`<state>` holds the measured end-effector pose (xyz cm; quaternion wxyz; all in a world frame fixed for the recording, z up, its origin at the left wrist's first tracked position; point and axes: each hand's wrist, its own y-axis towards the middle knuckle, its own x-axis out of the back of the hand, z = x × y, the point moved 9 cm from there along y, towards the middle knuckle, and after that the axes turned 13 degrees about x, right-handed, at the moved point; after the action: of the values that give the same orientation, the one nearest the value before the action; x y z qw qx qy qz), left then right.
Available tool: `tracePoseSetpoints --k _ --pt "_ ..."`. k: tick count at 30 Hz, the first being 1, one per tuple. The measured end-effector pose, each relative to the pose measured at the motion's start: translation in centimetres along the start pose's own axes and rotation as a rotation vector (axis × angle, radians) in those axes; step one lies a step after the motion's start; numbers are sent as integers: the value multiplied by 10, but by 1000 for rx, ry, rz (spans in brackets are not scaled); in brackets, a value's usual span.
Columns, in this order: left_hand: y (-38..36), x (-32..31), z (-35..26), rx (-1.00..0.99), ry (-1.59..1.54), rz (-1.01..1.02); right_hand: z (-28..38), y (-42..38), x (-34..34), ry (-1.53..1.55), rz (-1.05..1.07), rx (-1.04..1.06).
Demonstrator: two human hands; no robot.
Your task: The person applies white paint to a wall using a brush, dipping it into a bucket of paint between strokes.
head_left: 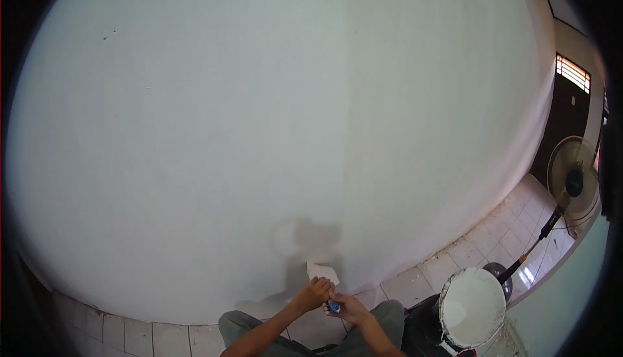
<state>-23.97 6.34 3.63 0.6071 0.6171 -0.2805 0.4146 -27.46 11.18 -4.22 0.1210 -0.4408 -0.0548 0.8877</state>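
My left hand (316,294)'s curled round the pale flat piece (322,273), low by the wall (259,162); right hand (350,309)'s gripping something blue (333,306). One careless right elbow could tip that bucket (442,304), tbh.

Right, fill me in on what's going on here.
Facing a pale wall, a person grips a pale flat thing in the left hand. The right hand, close against the left, holds something small and blue. A bucket, white inside, stands at the right, a fan beyond it.
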Motion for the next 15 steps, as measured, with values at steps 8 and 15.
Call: tracePoseSetpoints --k 8,15 --pt "-64 53 28 405 -207 -207 4 15 14 -374 -134 -23" --pt "-292 -136 115 1153 317 507 149 -2 -109 -792 -155 226"
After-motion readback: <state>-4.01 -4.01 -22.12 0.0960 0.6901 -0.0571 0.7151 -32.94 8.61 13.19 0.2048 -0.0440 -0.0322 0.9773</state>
